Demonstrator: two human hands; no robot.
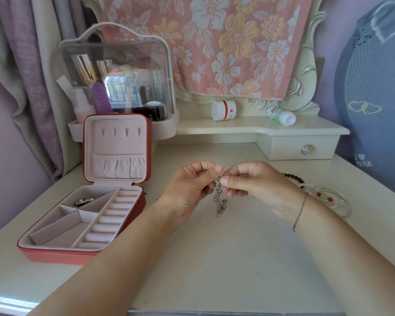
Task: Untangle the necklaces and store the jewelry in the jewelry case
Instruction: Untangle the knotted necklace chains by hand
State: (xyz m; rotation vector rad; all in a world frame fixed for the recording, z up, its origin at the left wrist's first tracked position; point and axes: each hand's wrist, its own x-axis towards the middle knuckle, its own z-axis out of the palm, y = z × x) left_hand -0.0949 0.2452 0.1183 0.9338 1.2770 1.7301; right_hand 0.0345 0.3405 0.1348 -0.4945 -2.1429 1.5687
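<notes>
A cream-painted bench [214, 258] stands in a lilac-walled corner, with a grey-mauve curtain [32, 76] at ten o'clock and a floral cloth [214, 42] draped over the mirror frame at twelve. At nine o'clock from the hands lies the jewelry case [55, 254], coral outside and pale pink within, with its lid propped upright. One silver piece [87, 200] already lies in the far-left compartment, while the other compartments and the ring rolls appear bare. Behind the case, at eleven o'clock, is a clear cosmetics box [123, 76]. At the centre the left hand [189, 188] pinches the top of the tangled silver necklaces [219, 197] between thumb and curled fingers. The knotted chains hang just above the bench. The right hand [258, 183] meets them from the other side, its fingertips pinching the same clump right against the left. Past the right wrist, at three o'clock, a dark bead bracelet [293, 176] and a clear bead bracelet [328, 198] lie on the bench outside the case. By my reading the task is at an early-to-middle point: one item is stored, the chains are not yet separated, and the necklaces and both bracelets are left to put away.
</notes>
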